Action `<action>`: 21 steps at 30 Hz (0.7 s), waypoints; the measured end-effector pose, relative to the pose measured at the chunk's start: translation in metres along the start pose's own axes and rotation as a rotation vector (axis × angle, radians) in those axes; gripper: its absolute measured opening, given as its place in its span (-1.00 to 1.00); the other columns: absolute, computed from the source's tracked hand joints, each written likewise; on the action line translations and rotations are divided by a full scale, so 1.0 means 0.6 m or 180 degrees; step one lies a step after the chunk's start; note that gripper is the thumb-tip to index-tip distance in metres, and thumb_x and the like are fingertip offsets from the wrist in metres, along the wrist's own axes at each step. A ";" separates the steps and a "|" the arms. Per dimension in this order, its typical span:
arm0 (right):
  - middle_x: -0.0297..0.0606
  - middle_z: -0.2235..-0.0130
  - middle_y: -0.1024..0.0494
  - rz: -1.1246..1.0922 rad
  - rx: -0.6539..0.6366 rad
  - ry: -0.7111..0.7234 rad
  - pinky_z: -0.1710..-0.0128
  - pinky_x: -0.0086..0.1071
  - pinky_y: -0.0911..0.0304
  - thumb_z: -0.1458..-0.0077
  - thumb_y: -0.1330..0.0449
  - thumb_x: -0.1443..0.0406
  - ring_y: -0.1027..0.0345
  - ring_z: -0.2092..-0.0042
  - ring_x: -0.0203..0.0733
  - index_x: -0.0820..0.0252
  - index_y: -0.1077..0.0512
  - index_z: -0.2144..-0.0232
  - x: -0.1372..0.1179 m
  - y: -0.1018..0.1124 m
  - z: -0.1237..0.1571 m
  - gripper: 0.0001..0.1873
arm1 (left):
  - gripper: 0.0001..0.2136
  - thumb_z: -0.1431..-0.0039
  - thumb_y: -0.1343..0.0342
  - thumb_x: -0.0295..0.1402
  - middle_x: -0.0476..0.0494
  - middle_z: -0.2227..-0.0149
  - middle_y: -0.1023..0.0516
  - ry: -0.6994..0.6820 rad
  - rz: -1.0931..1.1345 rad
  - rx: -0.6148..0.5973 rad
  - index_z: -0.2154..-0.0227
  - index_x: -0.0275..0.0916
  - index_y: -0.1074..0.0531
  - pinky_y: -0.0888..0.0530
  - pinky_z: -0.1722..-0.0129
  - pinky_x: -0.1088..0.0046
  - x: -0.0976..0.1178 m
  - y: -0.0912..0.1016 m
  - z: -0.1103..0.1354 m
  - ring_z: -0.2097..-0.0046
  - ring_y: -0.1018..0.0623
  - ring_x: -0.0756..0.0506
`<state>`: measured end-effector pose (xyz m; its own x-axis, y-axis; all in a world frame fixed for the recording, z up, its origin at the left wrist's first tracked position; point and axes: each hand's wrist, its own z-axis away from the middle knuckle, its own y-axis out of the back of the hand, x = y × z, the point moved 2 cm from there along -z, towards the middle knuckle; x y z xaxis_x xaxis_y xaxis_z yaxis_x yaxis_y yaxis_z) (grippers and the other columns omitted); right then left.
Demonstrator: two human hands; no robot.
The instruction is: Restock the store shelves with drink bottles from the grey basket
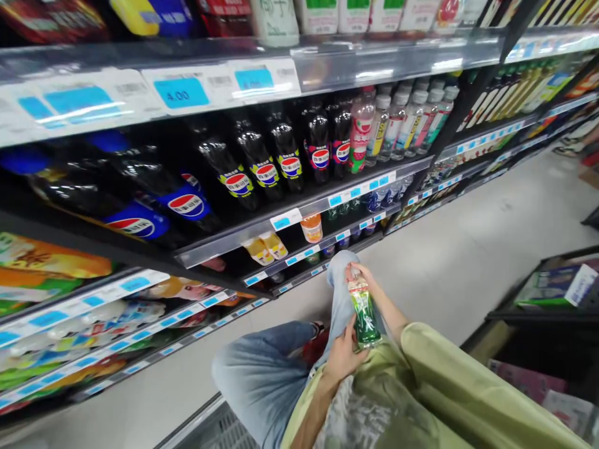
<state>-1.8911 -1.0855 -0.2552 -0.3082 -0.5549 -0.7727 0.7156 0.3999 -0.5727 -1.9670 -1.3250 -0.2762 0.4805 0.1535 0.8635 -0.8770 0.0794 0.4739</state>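
Observation:
A green drink bottle (365, 315) with a clear upper part and white lettering lies tilted over my lap, its cap end pointing away from me toward the shelves. My left hand (345, 354) is closed round the lower side of the bottle near its base. At the neck, the fingers of my right hand (365, 274) wrap the bottle from behind and the side; part of that hand is hidden by it. My knees are bent, in light blue jeans (262, 368), low in front of the drink shelves.
Dark cola bottles (266, 173) and several clear-drink bottles (412, 121) stand on the middle shelf. Price labels line the shelf edge (309, 215). A grey slatted surface (219, 430) lies below my leg. At right stands a dark display stand (533, 324) beside the pale aisle floor (449, 243).

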 end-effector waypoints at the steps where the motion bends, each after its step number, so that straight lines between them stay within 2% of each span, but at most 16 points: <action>1: -0.44 0.57 -0.41 0.0007 0.0008 -0.0004 0.43 -0.39 -0.37 -0.17 -0.39 0.01 -0.39 0.50 -0.20 0.07 -0.40 0.33 -0.001 0.002 0.001 -0.66 | -0.08 -0.06 -0.35 -0.32 -0.16 0.17 -0.65 0.0010 0.0034 -0.0011 -0.53 -0.10 -0.24 -0.63 0.09 0.18 -0.002 0.000 -0.001 0.27 -0.65 -0.24; 4: -0.42 0.54 -0.46 -0.0024 0.0043 0.0006 0.40 -0.38 -0.37 -0.18 -0.37 0.02 -0.42 0.46 -0.19 0.09 -0.39 0.32 -0.001 0.003 0.001 -0.66 | -0.07 -0.08 -0.28 -0.30 -0.14 0.19 -0.62 0.0069 0.0193 -0.0062 -0.56 -0.21 -0.18 -0.60 0.11 0.20 -0.006 0.004 0.000 0.28 -0.61 -0.21; 7: -0.41 0.54 -0.47 -0.0050 0.0025 0.0025 0.37 -0.37 -0.37 -0.20 -0.35 0.02 -0.42 0.44 -0.19 0.08 -0.39 0.32 0.001 -0.003 -0.001 -0.67 | -0.02 -0.06 -0.27 -0.25 -0.19 0.17 -0.60 0.0136 0.0401 -0.0119 -0.58 -0.31 -0.13 -0.61 0.11 0.14 -0.005 0.008 0.003 0.28 -0.59 -0.24; 13: -0.44 0.56 -0.47 -0.0064 -0.0043 0.0143 0.28 -0.33 -0.42 -0.22 -0.28 0.08 -0.31 0.50 -0.26 0.10 -0.40 0.30 0.003 -0.020 -0.005 -0.76 | 0.01 -0.03 -0.37 -0.19 -0.22 0.17 -0.61 0.0210 0.0728 0.0006 -0.57 -0.19 -0.18 -0.64 0.03 0.05 -0.007 0.016 0.008 0.28 -0.60 -0.28; 17: -0.41 0.50 -0.52 -0.0068 -0.0015 0.0272 0.19 -0.27 -0.47 -0.22 -0.32 0.08 -0.35 0.46 -0.25 0.11 -0.39 0.22 0.001 -0.024 -0.001 -0.72 | 0.06 -0.04 -0.38 -0.19 -0.20 0.22 -0.60 0.0263 0.0816 -0.0089 -0.61 -0.19 -0.11 -0.60 -0.05 -0.01 -0.010 0.015 0.008 0.25 -0.60 -0.31; 21: -0.38 0.41 -0.59 -0.0047 0.0041 0.0340 0.19 -0.25 -0.48 -0.17 -0.42 0.08 -0.43 0.40 -0.21 0.11 -0.38 0.15 0.001 -0.023 -0.001 -0.63 | 0.04 -0.06 -0.30 -0.23 -0.19 0.22 -0.60 0.0189 0.0644 -0.0106 -0.61 -0.27 -0.06 -0.60 0.05 0.05 -0.008 0.014 0.007 0.28 -0.58 -0.28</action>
<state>-1.9014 -1.0910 -0.2476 -0.3835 -0.4794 -0.7894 0.7182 0.3825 -0.5812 -1.9769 -1.3293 -0.2757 0.2944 0.2273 0.9283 -0.9557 0.0735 0.2851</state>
